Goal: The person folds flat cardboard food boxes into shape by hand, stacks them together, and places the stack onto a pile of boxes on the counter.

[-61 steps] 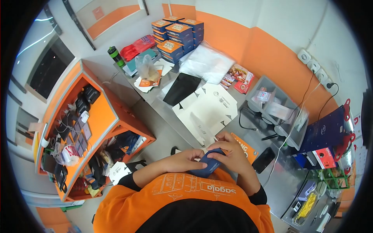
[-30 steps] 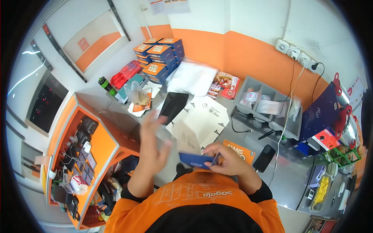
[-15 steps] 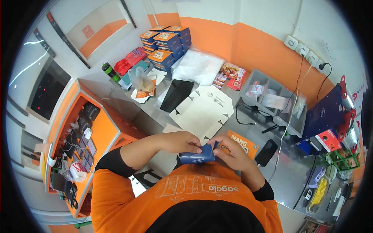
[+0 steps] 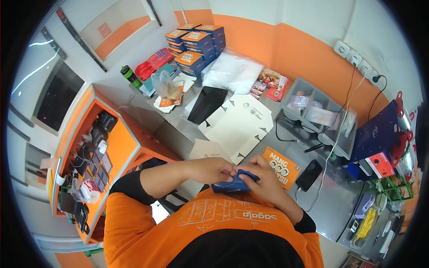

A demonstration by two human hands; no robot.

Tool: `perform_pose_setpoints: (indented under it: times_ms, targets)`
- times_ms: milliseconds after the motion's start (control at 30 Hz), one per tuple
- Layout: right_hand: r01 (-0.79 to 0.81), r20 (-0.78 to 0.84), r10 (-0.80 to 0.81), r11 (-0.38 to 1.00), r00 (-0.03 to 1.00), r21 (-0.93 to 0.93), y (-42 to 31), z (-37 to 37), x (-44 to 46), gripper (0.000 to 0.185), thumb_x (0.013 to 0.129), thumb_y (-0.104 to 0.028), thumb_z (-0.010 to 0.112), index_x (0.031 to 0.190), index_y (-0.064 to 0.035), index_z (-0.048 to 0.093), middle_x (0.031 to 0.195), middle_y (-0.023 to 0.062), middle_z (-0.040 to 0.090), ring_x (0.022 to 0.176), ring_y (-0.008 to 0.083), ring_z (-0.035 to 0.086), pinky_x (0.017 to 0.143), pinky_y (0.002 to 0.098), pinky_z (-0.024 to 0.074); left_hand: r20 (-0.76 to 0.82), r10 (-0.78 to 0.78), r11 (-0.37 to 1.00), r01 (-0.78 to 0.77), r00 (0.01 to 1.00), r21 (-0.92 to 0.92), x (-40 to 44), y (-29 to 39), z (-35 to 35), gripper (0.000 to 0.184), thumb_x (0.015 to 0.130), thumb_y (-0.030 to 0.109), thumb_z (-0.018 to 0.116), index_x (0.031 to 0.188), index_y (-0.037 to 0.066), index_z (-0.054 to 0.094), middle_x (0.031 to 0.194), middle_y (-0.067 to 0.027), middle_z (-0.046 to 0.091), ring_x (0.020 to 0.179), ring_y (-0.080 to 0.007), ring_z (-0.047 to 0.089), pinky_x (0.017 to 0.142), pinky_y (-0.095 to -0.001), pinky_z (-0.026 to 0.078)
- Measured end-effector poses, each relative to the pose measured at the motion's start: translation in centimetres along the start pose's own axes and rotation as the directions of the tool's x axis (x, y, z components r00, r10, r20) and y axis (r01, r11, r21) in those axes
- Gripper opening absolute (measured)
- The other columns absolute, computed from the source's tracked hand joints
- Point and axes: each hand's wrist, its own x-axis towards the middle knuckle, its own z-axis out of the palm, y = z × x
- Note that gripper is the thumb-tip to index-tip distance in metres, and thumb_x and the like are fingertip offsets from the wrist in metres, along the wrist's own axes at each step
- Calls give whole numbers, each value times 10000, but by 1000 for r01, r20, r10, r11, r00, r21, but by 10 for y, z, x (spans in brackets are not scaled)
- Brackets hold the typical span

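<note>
Close to my body, both hands are on a dark blue cardboard box (image 4: 230, 185), its walls partly folded. My left hand (image 4: 219, 169) pinches its top edge with thumb and fingertips. On the other side my right hand (image 4: 263, 176) is closed around the corner, thumb pressing a flap inward. An orange printed panel (image 4: 281, 167) lies just beyond the right hand; whether it joins the blue box I cannot see. Flat white unfolded cartons (image 4: 243, 125) are spread on the table ahead of my hands.
Stacked blue-and-orange boxes (image 4: 194, 47) stand at the back, near clear plastic bags (image 4: 234, 71). A grey divided bin (image 4: 286, 105) holds packets on the right. A phone (image 4: 309, 175) with a white cable lies right of my hands. An orange shelf (image 4: 123, 143) stands left.
My right hand has turned inward over the box, and the blue flap it held upright is now bent down. Both hands are closer together. The orange panel shows more fully.
</note>
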Motion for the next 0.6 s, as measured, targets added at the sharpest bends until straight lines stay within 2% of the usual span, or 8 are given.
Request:
perform_pose_setpoints:
  times_ms: [33, 133, 200, 300, 400, 500, 533, 600]
  targets:
    - [2, -5, -2, 1000, 1000, 11, -1, 0, 1, 287, 890, -51, 720, 1166, -127, 742, 986, 87, 513, 908, 227, 560, 789, 310, 484, -7, 35, 999, -35, 999, 6, 1, -1, 2, 245, 1013, 158, 596, 1195, 12, 669, 1003, -65, 715, 886, -132, 647, 780, -290, 523]
    - [39, -24, -37, 997, 999, 68, 1, 3, 3, 258, 890, -26, 712, 1117, -132, 776, 962, 73, 514, 913, 219, 556, 787, 314, 476, 12, -74, 994, 75, 997, -82, -2, 4, 4, 238, 1002, 150, 612, 1169, -10, 669, 1047, -92, 730, 922, -157, 669, 817, -295, 523]
    - [104, -44, -98, 985, 994, 137, 10, 8, 2, 262, 882, -13, 715, 1087, -154, 798, 951, 64, 514, 917, 210, 554, 777, 317, 471, -25, -10, 998, 9, 1000, -60, 1, -4, 8, 229, 997, 132, 616, 1173, -9, 653, 1054, -107, 732, 935, -163, 676, 829, -294, 523]
    - [131, 74, -138, 987, 988, 92, 9, 7, 1, 298, 857, -3, 731, 1063, -201, 815, 957, 49, 521, 923, 216, 552, 808, 335, 470, -81, 39, 991, -49, 996, -125, -1, -5, 14, 233, 991, 104, 612, 1200, 0, 614, 1031, -121, 730, 955, -164, 676, 839, -294, 521]
    - [264, 107, -267, 964, 958, 41, 16, 11, 2, 346, 825, -15, 753, 1083, -239, 809, 959, 39, 522, 923, 235, 546, 846, 361, 463, -104, 42, 981, -61, 994, -183, -3, -1, 16, 254, 988, 57, 589, 1236, 10, 570, 1034, -123, 722, 986, -161, 669, 848, -292, 520]
    - [273, 26, -272, 957, 962, -97, 8, 6, 4, 351, 801, -52, 776, 1095, -240, 803, 1020, 50, 556, 997, 263, 568, 940, 395, 464, -206, 105, 959, -154, 973, -238, -2, -6, 15, 272, 987, 15, 563, 1259, 2, 551, 1095, -114, 713, 1025, -143, 659, 866, -283, 518]
    - [274, -66, -292, 940, 954, -201, 3, 6, 6, 356, 794, -66, 784, 1107, -235, 796, 1065, 57, 568, 1037, 271, 572, 965, 407, 462, -258, 137, 944, -205, 956, -257, -2, -7, 14, 276, 987, 4, 555, 1264, -4, 549, 1121, -110, 710, 1039, -135, 656, 874, -278, 517]
    - [237, -243, -350, 888, 905, -394, -5, 9, 10, 375, 781, -94, 799, 1132, -226, 781, 1154, 72, 591, 1117, 287, 580, 1016, 430, 457, -274, 128, 874, -239, 953, -424, -4, -5, 11, 320, 991, -33, 536, 1308, 7, 544, 1202, -88, 677, 1086, -110, 632, 925, -260, 495]
